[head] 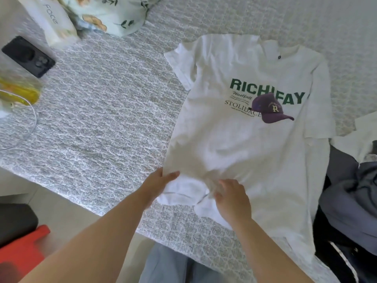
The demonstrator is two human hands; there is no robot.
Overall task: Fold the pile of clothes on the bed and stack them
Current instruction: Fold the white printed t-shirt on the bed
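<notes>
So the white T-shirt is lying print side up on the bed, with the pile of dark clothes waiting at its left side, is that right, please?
Not quite: the pile of dark clothes lies at the right side of the white T-shirt, not the left, as the head view shows. The rest stands: the shirt lies print side up on the bed.

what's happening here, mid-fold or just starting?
Just starting, it seems. A person has a white printed T-shirt spread face up on the bed. The left hand pinches its near left hem corner, while the right hand grips bunched hem fabric beside it. Dark unfolded clothes lie at the right.
</notes>
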